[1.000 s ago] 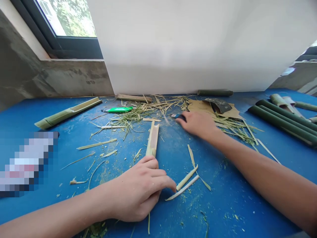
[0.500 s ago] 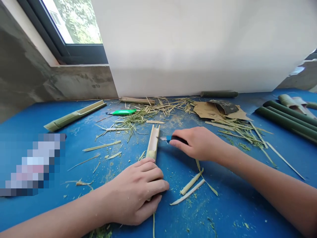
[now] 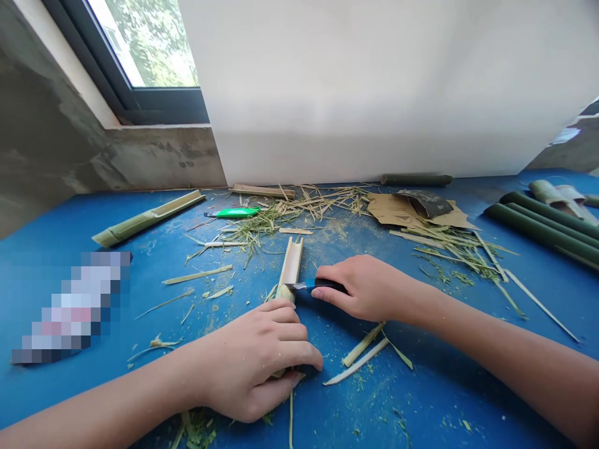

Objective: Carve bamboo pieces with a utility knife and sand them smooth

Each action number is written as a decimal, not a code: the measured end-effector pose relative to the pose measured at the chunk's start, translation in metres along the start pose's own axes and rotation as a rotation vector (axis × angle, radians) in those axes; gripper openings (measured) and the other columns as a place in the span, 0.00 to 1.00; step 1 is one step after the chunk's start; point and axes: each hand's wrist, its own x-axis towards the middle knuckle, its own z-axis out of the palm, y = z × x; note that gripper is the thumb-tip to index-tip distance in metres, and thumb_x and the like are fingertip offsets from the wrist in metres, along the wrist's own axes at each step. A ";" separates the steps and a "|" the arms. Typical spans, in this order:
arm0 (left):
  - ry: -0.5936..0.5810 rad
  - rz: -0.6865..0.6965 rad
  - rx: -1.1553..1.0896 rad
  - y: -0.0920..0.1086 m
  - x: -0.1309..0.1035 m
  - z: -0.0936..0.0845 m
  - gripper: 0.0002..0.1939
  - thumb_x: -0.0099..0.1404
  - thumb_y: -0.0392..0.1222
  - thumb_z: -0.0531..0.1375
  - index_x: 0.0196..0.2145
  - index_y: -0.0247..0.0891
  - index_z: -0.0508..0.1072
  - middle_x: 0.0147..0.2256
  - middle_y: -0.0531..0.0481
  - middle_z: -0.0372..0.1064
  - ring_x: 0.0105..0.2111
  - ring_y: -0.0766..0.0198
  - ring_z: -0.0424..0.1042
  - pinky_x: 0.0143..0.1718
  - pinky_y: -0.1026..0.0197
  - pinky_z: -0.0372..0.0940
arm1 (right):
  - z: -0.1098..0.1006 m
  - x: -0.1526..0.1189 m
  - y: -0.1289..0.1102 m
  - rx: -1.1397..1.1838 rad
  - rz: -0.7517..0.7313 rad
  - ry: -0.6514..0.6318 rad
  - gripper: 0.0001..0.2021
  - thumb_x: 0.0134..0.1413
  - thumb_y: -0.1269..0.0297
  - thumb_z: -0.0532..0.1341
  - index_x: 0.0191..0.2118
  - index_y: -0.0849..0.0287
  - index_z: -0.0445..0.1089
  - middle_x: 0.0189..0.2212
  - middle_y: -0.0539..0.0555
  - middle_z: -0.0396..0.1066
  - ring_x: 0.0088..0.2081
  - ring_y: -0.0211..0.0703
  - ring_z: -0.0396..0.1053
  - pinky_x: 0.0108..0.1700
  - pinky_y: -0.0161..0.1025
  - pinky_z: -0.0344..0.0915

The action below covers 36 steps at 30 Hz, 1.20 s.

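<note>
A split bamboo piece (image 3: 291, 262), pale and hollowed at its far end, lies lengthwise on the blue table (image 3: 187, 337). My left hand (image 3: 262, 358) is closed over its near part, pressing it to the table and hiding much of it. Fingers of my right hand (image 3: 360, 287) wrap round the dark handle of a knife (image 3: 306, 285) with a blue collar. Its blade points left, and the tip touches the bamboo's right side just beyond my left fingers.
A green cutter (image 3: 236, 212) and bamboo shavings (image 3: 322, 202) lie beyond. Another cut bamboo piece (image 3: 150, 218) is at left. Cardboard (image 3: 393, 209) and green bamboo lengths (image 3: 547, 227) are at right. Loose strips (image 3: 358, 362) lie below my right hand.
My right hand has drawn the knife nearer, from beside the open channel to the bamboo just ahead of my left hand. My left hand keeps its hold. The whole view has shifted slightly.
</note>
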 end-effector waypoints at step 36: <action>0.101 -0.001 0.065 0.011 0.002 0.013 0.08 0.69 0.34 0.56 0.41 0.42 0.73 0.34 0.51 0.71 0.37 0.60 0.63 0.52 0.55 0.58 | -0.007 0.003 0.004 -0.097 0.029 0.019 0.23 0.73 0.45 0.45 0.43 0.54 0.70 0.38 0.54 0.79 0.37 0.48 0.75 0.33 0.40 0.51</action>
